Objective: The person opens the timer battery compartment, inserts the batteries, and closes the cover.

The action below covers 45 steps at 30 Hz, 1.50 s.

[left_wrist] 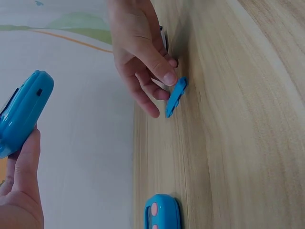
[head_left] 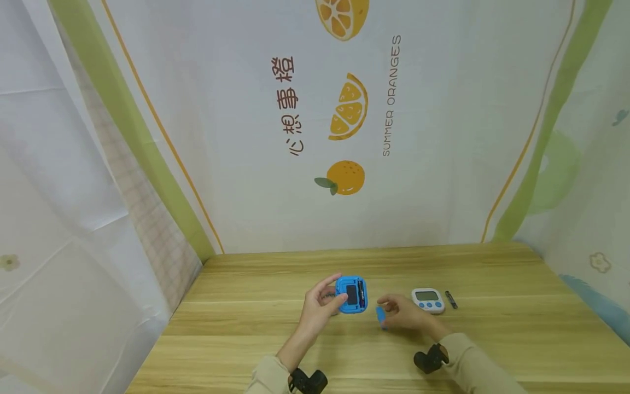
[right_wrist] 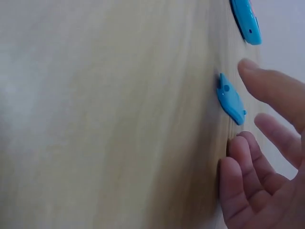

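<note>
My left hand (head_left: 317, 309) grips a blue digital timer (head_left: 351, 294) above the table, its back turned up toward the head camera. The battery compartment lies uncovered, and a dark battery (head_left: 362, 294) sits along its right side. A small blue battery cover (right_wrist: 231, 100) rests on the wood, tilted slightly in the left wrist view. Beside that cover is my right hand (head_left: 401, 313), thumb and fingers spread loosely around it. In the right wrist view a gap shows between the fingertips and the cover.
On the wooden table (head_left: 236, 339), a white timer (head_left: 428, 301) with blue buttons lies right of my right hand, with a loose battery (head_left: 451, 300) next to it. Another blue timer (left_wrist: 164, 212) with pink buttons lies behind my left hand. A printed curtain (head_left: 246, 219) hangs at the back.
</note>
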Available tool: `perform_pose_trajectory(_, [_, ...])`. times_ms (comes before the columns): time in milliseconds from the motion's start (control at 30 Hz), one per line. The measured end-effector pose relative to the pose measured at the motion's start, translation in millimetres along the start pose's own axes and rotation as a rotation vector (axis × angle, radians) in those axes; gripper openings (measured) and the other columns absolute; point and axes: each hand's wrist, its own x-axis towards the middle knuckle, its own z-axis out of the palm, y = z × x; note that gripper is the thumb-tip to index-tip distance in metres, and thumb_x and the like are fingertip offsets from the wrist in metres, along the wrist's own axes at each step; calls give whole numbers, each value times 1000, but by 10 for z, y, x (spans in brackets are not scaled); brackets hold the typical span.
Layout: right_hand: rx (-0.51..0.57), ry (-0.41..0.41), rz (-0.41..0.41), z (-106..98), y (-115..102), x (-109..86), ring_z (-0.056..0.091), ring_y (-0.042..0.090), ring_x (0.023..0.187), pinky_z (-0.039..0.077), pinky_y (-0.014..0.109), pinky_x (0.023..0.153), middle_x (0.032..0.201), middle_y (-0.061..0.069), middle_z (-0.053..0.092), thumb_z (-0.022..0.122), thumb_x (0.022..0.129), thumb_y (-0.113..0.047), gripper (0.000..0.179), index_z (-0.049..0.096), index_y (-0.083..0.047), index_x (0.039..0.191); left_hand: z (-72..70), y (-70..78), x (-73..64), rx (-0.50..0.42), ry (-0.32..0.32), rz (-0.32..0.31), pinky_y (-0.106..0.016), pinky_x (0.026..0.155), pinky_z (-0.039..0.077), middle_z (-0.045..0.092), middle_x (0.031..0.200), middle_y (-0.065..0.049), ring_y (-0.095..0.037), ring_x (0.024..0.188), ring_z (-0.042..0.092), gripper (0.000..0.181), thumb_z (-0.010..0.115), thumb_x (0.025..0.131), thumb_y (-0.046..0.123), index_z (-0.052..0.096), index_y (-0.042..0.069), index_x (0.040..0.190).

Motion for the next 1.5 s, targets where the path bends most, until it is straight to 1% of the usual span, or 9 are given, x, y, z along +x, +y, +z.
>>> perform_pose_trajectory(333, [-88, -20, 30, 21, 13, 40, 47, 30, 95, 43, 44, 82, 102, 14, 52, 75, 67, -6, 48, 55, 3, 110, -19, 0, -7, -3, -8, 11, -19, 58, 50, 58, 94, -15, -10, 71, 60, 44, 58, 84, 2, 45, 0, 126])
perform_pose_trajectory(600, [-73, -13, 66, 21, 31, 59, 44, 22, 85, 41, 32, 73, 89, 8, 46, 76, 65, -3, 46, 51, 0, 103, -38, -34, -6, -18, -11, 21, -19, 58, 50, 58, 94, -13, -10, 72, 60, 44, 58, 84, 3, 45, 0, 126])
perform_pose_trajectory(767, [-20, -27, 48, 7, 59, 70, 47, 20, 78, 43, 28, 66, 86, 9, 46, 75, 65, 0, 48, 44, 1, 101, -76, -182, 47, -22, -6, 19, -23, 60, 52, 59, 93, -10, -11, 73, 61, 45, 59, 84, 5, 45, 2, 127])
perform_pose_trajectory(833, [11, -30, 34, -3, 67, 71, 49, 18, 75, 44, 26, 64, 85, 9, 47, 74, 66, 1, 47, 43, 2, 101, -92, -240, 67, -18, -2, 12, -25, 62, 53, 58, 92, -9, -11, 74, 61, 46, 60, 84, 7, 46, 5, 127])
perform_pose_trajectory(967, [49, -20, 6, -24, 68, 62, 52, 16, 69, 46, 23, 60, 82, 10, 50, 70, 70, 3, 41, 42, 5, 100, -103, -274, 68, -3, 0, 27, -33, 66, 53, 59, 93, -10, -13, 76, 62, 46, 61, 84, 10, 46, 6, 127])
perform_pose_trajectory(1133, [27, 33, 42, -21, 47, 43, 48, 14, 64, 44, 22, 54, 76, 6, 50, 64, 77, 1, 26, 47, 3, 97, -109, -276, 56, 0, -4, 28, -34, 67, 53, 58, 95, -11, -14, 78, 62, 46, 61, 84, 12, 46, 6, 127])
perform_pose_trajectory(1300, [83, 50, 91, -18, 35, 29, 52, 17, 67, 50, 28, 56, 76, 6, 51, 57, 82, 2, 17, 49, 2, 97, -114, -285, 60, 10, 1, 14, -35, 68, 53, 58, 95, -11, -14, 78, 62, 46, 62, 84, 13, 47, 7, 127])
perform_pose_trajectory(1400, [109, 46, 84, -32, 22, 24, 52, 18, 70, 51, 31, 58, 80, 8, 51, 53, 84, 3, 16, 49, 3, 100, -114, -292, 65, 14, 3, 10, -38, 69, 53, 58, 95, -10, -14, 77, 62, 46, 62, 84, 13, 47, 8, 127])
perform_pose_trajectory(1500, [121, 38, 56, -60, 5, 19, 52, 19, 71, 52, 32, 60, 83, 9, 50, 50, 85, 3, 18, 49, 4, 104, -117, -300, 68, 18, 5, 9, -34, 68, 53, 58, 95, -10, -13, 76, 61, 45, 62, 84, 14, 48, 8, 126])
